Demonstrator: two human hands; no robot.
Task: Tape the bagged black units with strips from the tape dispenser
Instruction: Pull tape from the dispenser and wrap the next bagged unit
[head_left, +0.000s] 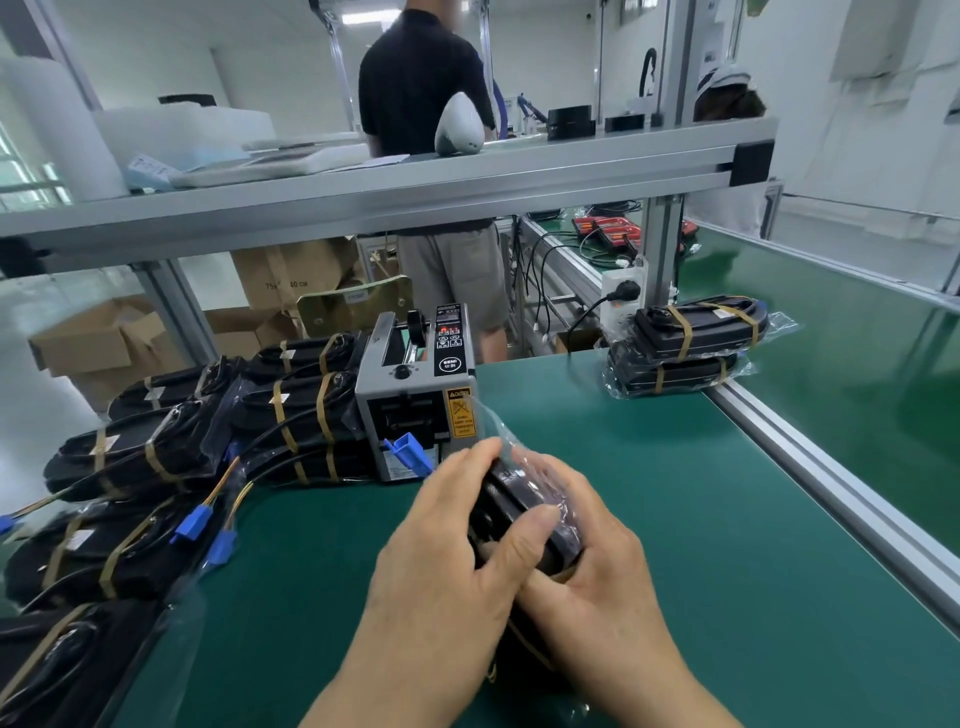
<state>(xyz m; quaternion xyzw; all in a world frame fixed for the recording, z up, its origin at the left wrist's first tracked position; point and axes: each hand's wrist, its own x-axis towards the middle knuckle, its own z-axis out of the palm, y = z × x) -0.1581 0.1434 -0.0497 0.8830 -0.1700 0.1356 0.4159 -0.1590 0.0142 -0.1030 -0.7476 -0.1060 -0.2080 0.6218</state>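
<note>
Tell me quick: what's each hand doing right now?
Left hand: grips the bagged black unit.
Right hand: holds the same unit from its other side.

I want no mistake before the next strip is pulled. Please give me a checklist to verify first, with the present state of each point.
1. Grip on bagged unit by left hand and right hand: ok.
2. Bag flap folded flat: cannot tell, hands cover it.
3. Strip waiting at tape dispenser outlet: cannot tell.
4. Outlet free: not ok, blue connector sits in front.
5. Dispenser display lit: ok.
</note>
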